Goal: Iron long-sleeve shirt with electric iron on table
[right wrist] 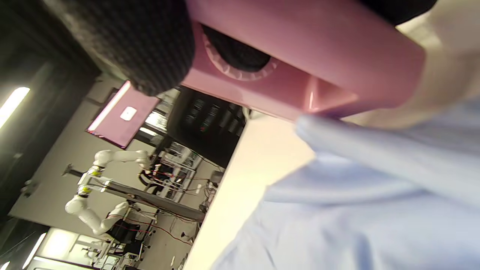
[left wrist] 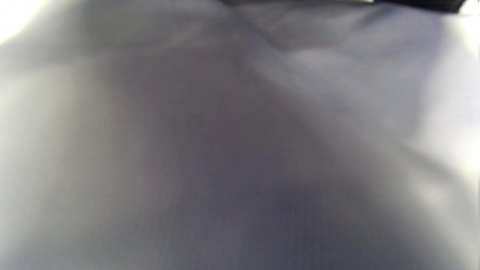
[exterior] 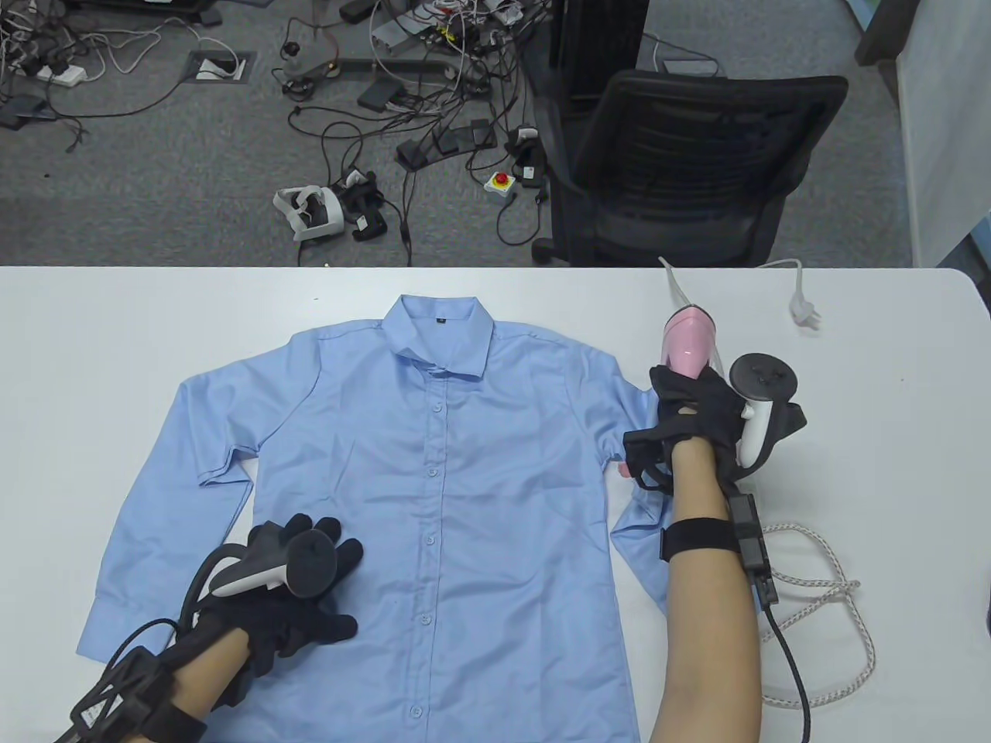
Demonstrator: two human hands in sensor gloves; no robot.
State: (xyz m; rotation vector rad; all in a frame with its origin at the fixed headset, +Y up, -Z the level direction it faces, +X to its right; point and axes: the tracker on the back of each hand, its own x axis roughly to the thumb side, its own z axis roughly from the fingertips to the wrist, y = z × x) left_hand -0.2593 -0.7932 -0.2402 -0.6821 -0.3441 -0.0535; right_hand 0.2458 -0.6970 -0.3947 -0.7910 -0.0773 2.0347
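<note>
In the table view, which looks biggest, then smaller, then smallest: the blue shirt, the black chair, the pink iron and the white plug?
Largest to smallest, as they look in the table view:
1. blue shirt
2. black chair, though it stands farther back, so it may look smaller than it is
3. pink iron, partly hidden by the right hand
4. white plug

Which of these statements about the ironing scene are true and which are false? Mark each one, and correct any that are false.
1. The light blue long-sleeve shirt lies buttoned, front up, on the white table. True.
2. The left hand grips the pink electric iron. False: the right hand grips it; the left hand rests flat on the shirt.
3. The iron is over the shirt's collar. False: it is by the sleeve on the person's right.
4. The iron's white plug lies loose on the table. True.
5. A black office chair stands beyond the table's far edge. True.
</note>
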